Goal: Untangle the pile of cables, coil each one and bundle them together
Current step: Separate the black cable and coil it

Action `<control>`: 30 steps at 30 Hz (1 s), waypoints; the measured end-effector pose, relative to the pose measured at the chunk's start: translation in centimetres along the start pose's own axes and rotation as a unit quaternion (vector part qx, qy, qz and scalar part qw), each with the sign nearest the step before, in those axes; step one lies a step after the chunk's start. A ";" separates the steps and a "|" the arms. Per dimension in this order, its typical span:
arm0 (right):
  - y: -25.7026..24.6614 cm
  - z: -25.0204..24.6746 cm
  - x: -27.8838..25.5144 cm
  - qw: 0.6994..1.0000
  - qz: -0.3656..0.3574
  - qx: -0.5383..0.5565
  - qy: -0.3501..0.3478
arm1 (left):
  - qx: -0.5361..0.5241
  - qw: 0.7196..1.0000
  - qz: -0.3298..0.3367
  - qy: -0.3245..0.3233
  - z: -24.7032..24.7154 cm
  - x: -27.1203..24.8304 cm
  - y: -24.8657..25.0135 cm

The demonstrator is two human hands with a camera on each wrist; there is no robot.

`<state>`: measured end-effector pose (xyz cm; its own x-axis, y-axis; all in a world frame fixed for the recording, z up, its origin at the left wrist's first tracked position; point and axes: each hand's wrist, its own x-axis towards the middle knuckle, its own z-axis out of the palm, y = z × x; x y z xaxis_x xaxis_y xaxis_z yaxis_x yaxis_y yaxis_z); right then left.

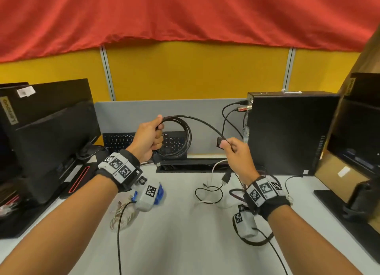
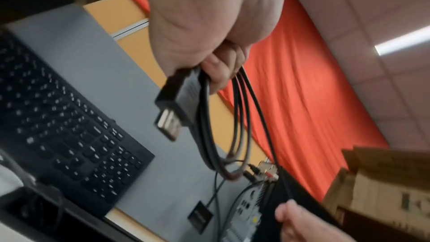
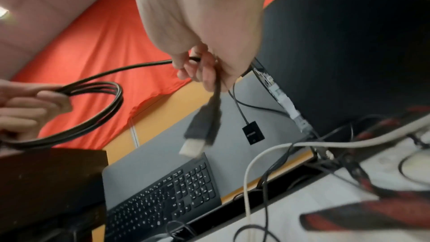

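Above the desk (image 1: 185,244), two hands grip one black cable (image 1: 186,134).

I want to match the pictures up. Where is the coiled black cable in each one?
Head: coiled black cable at centre, in the left hand.
Left wrist: middle, hanging below the fist.
Right wrist: left edge.
Shared landmark: the black keyboard.

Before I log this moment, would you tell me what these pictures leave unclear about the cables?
- Black cable: the left hand covers where its loops cross, so their count is uncertain, head view.
- Its plug below the right hand: motion-blurred, type unreadable, right wrist view.
- Red-and-black cable: blurred, cut by the frame edge.
- White cable: partly behind the left wrist camera, head view.
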<state>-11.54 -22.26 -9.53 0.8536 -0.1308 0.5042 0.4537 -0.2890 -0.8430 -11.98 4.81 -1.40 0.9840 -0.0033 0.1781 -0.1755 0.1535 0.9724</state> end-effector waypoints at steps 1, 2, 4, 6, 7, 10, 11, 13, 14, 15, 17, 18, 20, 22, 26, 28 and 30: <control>0.0 0.2 0.0 1.000 0.005 -0.018 -0.011 | 0.032 0.999 -0.012 -0.009 -0.1 -0.1 -0.2; -0.3 0.4 0.0 0.999 0.007 -0.024 -0.030 | 0.070 0.997 -0.021 -0.024 0.2 -0.3 -0.6; -1.5 1.2 -0.1 0.997 -0.006 -0.024 -0.072 | 0.157 0.986 -0.020 -0.060 1.1 -0.7 -1.1; -3.3 2.1 0.0 0.993 -0.027 -0.041 -0.104 | 0.219 0.971 -0.012 -0.095 2.3 -1.2 -1.4; -4.2 2.6 0.0 0.990 -0.049 -0.053 -0.125 | 0.233 0.966 -0.006 -0.111 2.7 -1.4 -1.4; -5.9 3.6 0.3 0.966 -0.132 -0.147 -0.169 | 0.223 0.964 -0.003 -0.148 3.5 -1.7 -1.3; -6.1 3.7 0.5 0.957 -0.151 -0.181 -0.168 | 0.205 0.967 -0.008 -0.153 3.5 -1.8 -1.2; -6.2 3.6 0.8 0.947 -0.159 -0.223 -0.165 | 0.171 0.971 -0.010 -0.165 3.2 -1.8 -1.1; -6.2 3.6 0.9 0.944 -0.153 -0.238 -0.171 | 0.158 0.972 -0.007 -0.175 3.0 -1.9 -1.1; -6.1 3.6 1.0 0.940 -0.150 -0.252 -0.177 | 0.150 0.972 0.000 -0.183 2.9 -1.9 -1.1; -6.1 3.5 1.0 0.930 -0.149 -0.279 -0.185 | 0.140 0.972 0.017 -0.190 3.0 -2.1 -1.2; -6.1 3.4 1.0 0.928 -0.147 -0.287 -0.187 | 0.137 0.973 0.025 -0.185 3.2 -2.2 -1.2; -6.2 3.0 0.9 0.933 -0.132 -0.274 -0.192 | 0.129 0.977 0.036 -0.169 3.2 -2.2 -1.3; -6.2 2.5 1.0 0.951 -0.112 -0.219 -0.187 | 0.115 0.981 0.036 -0.153 2.9 -2.2 -1.6; -6.2 1.6 1.5 0.963 -0.086 -0.184 -0.175 | 0.142 0.979 0.063 -0.131 2.1 -2.4 -2.8; -6.1 1.4 1.7 0.965 -0.082 -0.177 -0.173 | 0.131 0.980 0.085 -0.124 1.9 -2.4 -3.4; -5.8 0.9 1.8 0.975 -0.060 -0.141 -0.162 | 0.107 0.982 0.114 -0.107 1.5 -2.4 -3.9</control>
<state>-12.39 -19.94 -3.91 0.8556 0.2138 0.4714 0.5059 -0.5387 -0.6738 -13.74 2.68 -5.44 0.8937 -0.2043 0.3996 -0.4147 -0.0359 0.9092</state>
